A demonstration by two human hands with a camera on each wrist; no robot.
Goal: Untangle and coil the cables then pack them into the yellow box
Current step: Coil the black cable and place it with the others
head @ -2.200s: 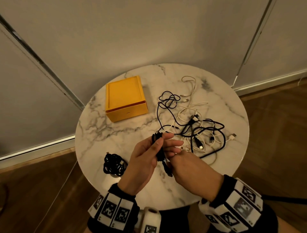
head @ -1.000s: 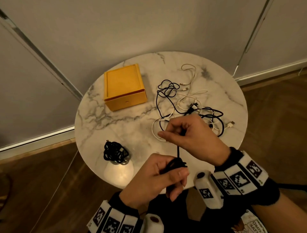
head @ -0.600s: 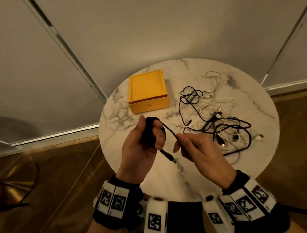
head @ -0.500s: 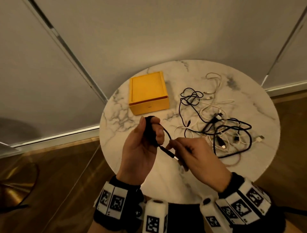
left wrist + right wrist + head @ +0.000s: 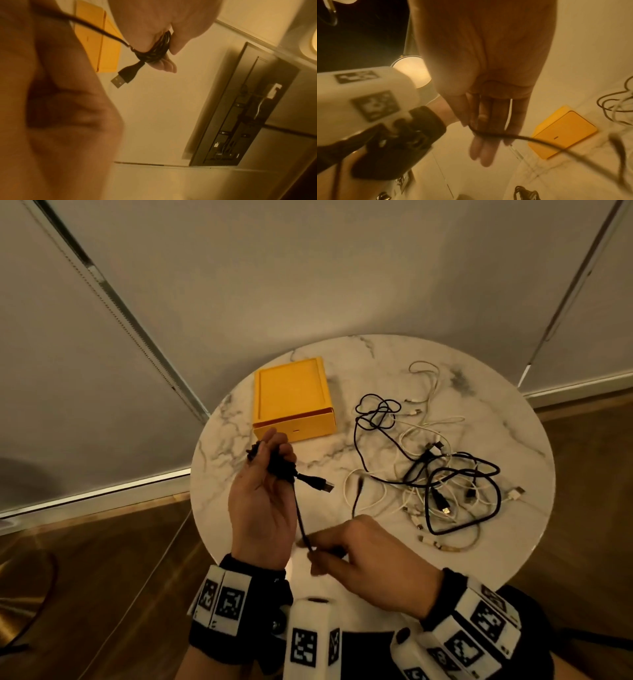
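Black cable (image 5: 297,501) coiled in left hand (image 5: 263,505), strand running down to right hand (image 5: 363,566)

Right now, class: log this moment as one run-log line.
left hand: holds black cable coil | right hand: pinches its free end | yellow box: closed | tangle: on table

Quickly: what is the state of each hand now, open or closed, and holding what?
Left hand: closed, grips the coiled black cable.
Right hand: closed, pinches the free strand of that same cable.
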